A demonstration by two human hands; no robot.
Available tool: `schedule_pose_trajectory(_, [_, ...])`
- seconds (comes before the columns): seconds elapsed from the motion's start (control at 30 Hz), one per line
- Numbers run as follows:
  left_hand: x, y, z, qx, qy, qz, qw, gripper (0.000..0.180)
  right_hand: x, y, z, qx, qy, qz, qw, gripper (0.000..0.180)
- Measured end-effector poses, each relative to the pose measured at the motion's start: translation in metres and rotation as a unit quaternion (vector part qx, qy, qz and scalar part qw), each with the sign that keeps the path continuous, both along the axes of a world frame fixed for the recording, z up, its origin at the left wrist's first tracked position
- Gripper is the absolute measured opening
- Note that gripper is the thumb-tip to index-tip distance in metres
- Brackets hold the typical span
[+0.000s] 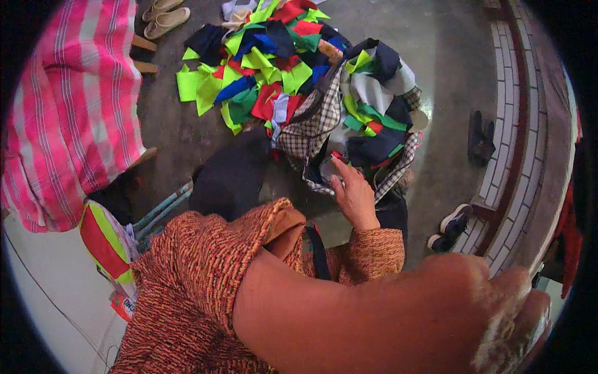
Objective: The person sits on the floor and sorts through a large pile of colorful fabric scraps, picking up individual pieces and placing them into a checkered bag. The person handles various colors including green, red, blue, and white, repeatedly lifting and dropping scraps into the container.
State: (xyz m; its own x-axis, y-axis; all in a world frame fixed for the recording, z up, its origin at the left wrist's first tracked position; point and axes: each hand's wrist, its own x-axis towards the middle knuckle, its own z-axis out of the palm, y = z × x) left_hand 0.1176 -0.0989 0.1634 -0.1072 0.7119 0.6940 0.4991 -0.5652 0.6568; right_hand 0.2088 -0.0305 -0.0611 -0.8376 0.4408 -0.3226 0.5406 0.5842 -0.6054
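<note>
My right hand reaches to the near edge of a black-and-white checked cloth bag. Its index finger and thumb are apart, and a small red bit shows at the fingertip; the other fingers are partly hidden. Grey, navy, green and lime fabric scraps fill the bag's mouth. Close up, my left hand crosses in front at the lower right, its fingers curled in; whatever they may hold is hidden. Behind the bag lies a heap of fabric scraps in lime, red, blue, green and black.
A pink checked cloth drapes over wooden-legged furniture at the left. Tan shoes lie at the back left, dark shoes at the right. A brick-patterned step runs along the right side. A dark rounded shape stands near my left sleeve.
</note>
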Motion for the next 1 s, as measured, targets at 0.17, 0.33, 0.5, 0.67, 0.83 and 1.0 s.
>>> schedule_pose_trajectory(0.17, [-0.005, -0.011, 0.006, 0.035, 0.071, 0.055, 0.995, 0.018, 0.005, 0.0, -0.003, 0.019, 0.016, 0.009, 1.0, 0.035])
schedule_pose_trajectory(0.33, [-0.019, -0.007, 0.014, 0.082, 0.127, 0.132, 0.98, 0.018, 0.002, -0.001, -0.002, -0.022, -0.04, 0.004, 0.999, 0.036])
schedule_pose_trajectory(0.5, [-0.039, 0.026, -0.012, 0.069, 0.138, 0.168, 0.974, 0.017, 0.005, 0.004, -0.007, 0.001, 0.011, 0.015, 1.0, 0.038])
schedule_pose_trajectory(0.67, [-0.04, 0.058, -0.112, -0.146, -0.055, 0.254, 0.955, 0.01, -0.009, 0.035, 0.011, -0.315, 0.26, -0.262, 0.874, 0.047])
schedule_pose_trajectory(0.83, [-0.009, 0.051, -0.159, -0.376, -0.316, 0.115, 0.864, 0.014, -0.006, 0.03, 0.017, -0.202, 0.365, -0.391, 0.821, 0.051])
schedule_pose_trajectory(1.0, [0.021, 0.056, -0.19, -0.387, -0.371, 0.097, 0.838, 0.019, -0.001, 0.014, 0.022, 0.058, 0.335, -0.174, 0.924, 0.046])
